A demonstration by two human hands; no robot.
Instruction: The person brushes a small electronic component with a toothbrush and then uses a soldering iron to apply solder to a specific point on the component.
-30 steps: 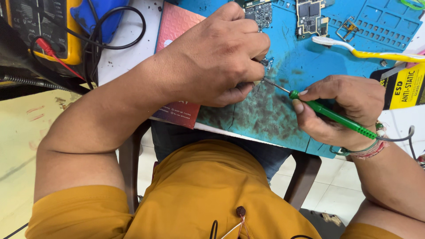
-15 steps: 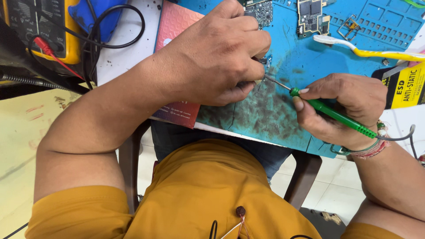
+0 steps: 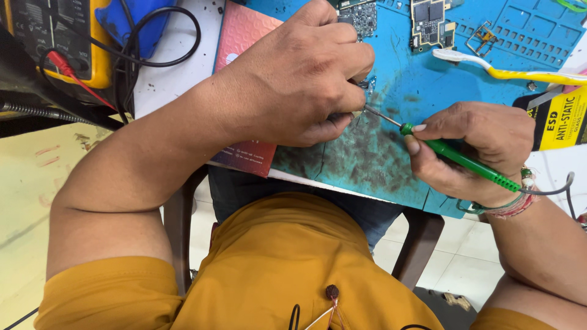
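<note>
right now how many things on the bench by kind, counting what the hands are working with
green-handled soldering iron: 1, in the right hand
circuit boards: 2, second one partly under the left hand
toothbrush: 1
yellow multimeter: 1
blue work mat: 1
pink booklet: 1
total: 7

A white bench (image 3: 174,58) stretches left of the grip, its edge running just below it. Under the grip a brown chair (image 3: 416,244) stands on pale tiled floor (image 3: 465,263). Far left lies a cream-yellow surface (image 3: 30,183). Light is even.
</note>
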